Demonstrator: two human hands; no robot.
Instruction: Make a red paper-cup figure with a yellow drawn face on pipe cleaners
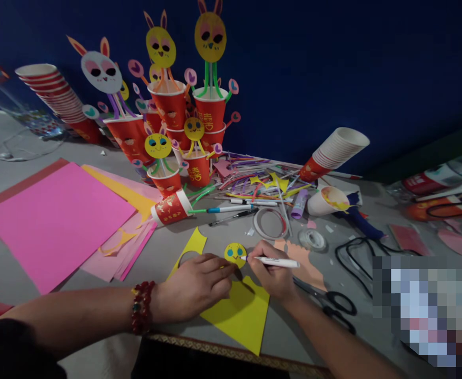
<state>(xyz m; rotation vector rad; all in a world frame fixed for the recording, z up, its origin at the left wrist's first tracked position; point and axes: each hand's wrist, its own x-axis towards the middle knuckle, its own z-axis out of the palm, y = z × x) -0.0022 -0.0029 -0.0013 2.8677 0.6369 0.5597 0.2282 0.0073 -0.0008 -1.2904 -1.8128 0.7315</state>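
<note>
My right hand (269, 271) grips a white marker pen (278, 261), its tip at a small round yellow paper face (235, 253). The face has two teal eyes and a small mouth drawn on it. My left hand (197, 284) lies flat, its fingertips at the lower edge of the face. Under both hands spreads a cut sheet of yellow paper (241, 313); a strip of it with a curved cutout reaches up to the left. Black-handled scissors (327, 301) lie beside my right wrist, partly on a torn peach paper (304, 263).
Red paper cups with rabbit faces (210, 108) stand at the back. Pink paper sheets (59, 221) lie at left. Tape rolls (271, 223), a purple glue stick (299, 204), loose pipe cleaners (250, 173) and stacked cups (335, 152) occupy the right and middle. A black cord (357, 245) curls at right.
</note>
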